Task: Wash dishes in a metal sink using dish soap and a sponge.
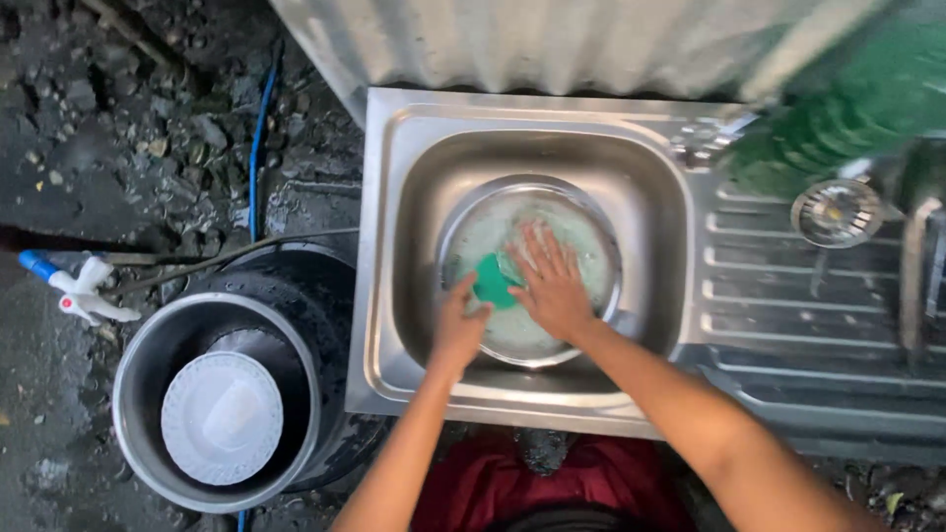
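The left hand [461, 320] pinches a green sponge [493, 283] at its lower-left edge. The right hand [550, 286], fingers spread flat, presses the round steel basin [591, 232] just right of the sponge, touching it.

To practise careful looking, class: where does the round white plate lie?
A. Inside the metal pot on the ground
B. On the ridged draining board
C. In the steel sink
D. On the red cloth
A: the white plate lies inside the metal pot on the ground, left of the sink.
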